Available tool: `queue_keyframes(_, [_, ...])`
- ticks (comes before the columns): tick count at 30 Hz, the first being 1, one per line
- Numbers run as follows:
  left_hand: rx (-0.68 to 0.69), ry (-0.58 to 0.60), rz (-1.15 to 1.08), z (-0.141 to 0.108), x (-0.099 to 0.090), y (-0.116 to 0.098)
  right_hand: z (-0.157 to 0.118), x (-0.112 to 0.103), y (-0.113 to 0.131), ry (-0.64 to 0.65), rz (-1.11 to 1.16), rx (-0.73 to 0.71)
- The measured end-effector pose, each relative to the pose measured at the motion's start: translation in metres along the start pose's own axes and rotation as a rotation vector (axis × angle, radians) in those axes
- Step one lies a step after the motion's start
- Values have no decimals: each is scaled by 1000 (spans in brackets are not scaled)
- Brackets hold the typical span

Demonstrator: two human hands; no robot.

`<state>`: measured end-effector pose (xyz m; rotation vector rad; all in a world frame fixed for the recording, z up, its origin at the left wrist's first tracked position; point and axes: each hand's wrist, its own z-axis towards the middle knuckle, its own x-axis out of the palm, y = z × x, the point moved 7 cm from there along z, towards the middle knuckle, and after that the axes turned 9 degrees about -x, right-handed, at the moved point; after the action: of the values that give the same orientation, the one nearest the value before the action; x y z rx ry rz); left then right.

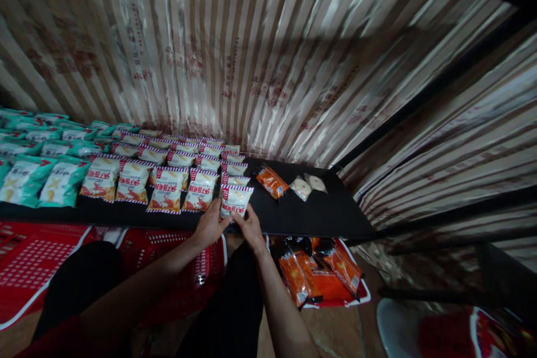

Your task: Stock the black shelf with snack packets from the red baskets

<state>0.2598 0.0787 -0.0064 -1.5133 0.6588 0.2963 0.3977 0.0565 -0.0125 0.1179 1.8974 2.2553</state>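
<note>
Snack bag (237,199) sits near the front edge of the black bench (335,218), our left hand (208,225) closed on its lower left side and our right hand (250,226) on its lower right. We do best with a light, even pinch, as the puffed wrapper looks easy to crumple. We should keep its face level and spare the neighbouring bag (200,190) at nine o'clock and those at twelve any nudge.
</note>
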Motion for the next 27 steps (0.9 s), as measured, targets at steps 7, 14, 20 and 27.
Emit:
queue_keyframes(7, [20,-55,66,9,3,-6,12,-1,2,-27,-18,-4])
queue_keyframes(14, [-10,-96,97,18,0,-12,24,0,3,-15,-81,-76])
queue_keyframes(20, [12,-164,82,22,0,-9,32,-6,-6,-64,-277,-145])
queue_keyframes(27, [182,-237,108,-16,3,-2,28,-6,-7,-120,-528,-229])
